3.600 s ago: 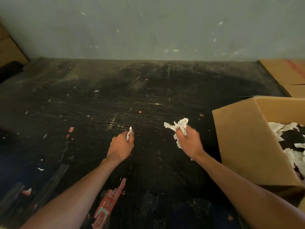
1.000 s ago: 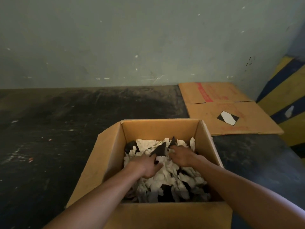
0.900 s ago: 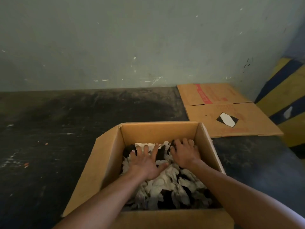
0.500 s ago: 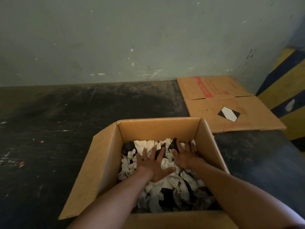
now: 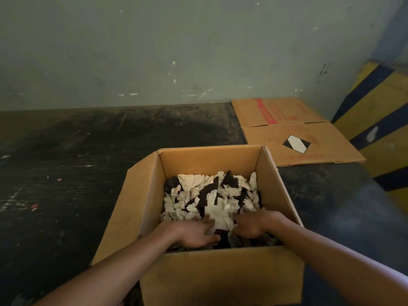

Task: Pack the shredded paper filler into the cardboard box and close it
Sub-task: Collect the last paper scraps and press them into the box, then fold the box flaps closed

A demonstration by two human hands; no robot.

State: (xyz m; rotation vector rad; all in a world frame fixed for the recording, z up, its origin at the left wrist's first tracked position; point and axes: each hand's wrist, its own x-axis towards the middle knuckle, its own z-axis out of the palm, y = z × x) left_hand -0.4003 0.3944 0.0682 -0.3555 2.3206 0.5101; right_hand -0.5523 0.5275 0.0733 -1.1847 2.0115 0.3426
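An open brown cardboard box [image 5: 220,279] stands on the dark floor in front of me, its left flap [image 5: 136,206] folded outward. White and black shredded paper filler [image 5: 209,195] covers its inside. Both my hands are inside the box at its near side. My left hand [image 5: 194,233] lies on the filler with the fingers stretched toward the right. My right hand [image 5: 251,226] rests on the filler beside it, fingers pointing left and partly sunk into the scraps. Neither hand visibly grips any paper.
A flattened cardboard sheet [image 5: 293,133] with red print and a black-and-white diamond label lies on the floor behind the box to the right. A grey-green wall [image 5: 176,51] closes the back. A yellow and blue striped surface [image 5: 379,120] rises at the right.
Both hands have pulled back from the far half of the box to its near side, still lying on the filler. Earlier they carried white scraps from the floor to the box.
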